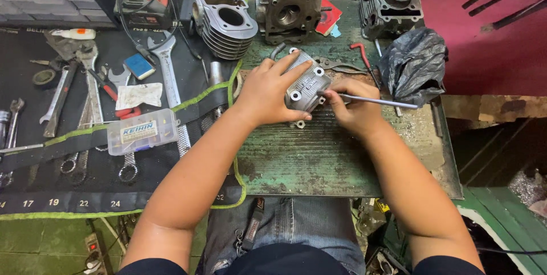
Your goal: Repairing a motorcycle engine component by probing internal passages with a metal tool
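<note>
A grey cast-metal engine cover with bolt holes at its corners lies on the worn green metal bench. My left hand is clamped over its left side, fingers spread across the top. My right hand sits at the cover's right edge and grips a thin metal rod, whose tip meets the cover while its other end points right.
A finned cylinder, a cylinder head and another cylinder block stand at the back. A black plastic bag lies right. Left, a black tool roll holds several wrenches, a clear parts box and a charger.
</note>
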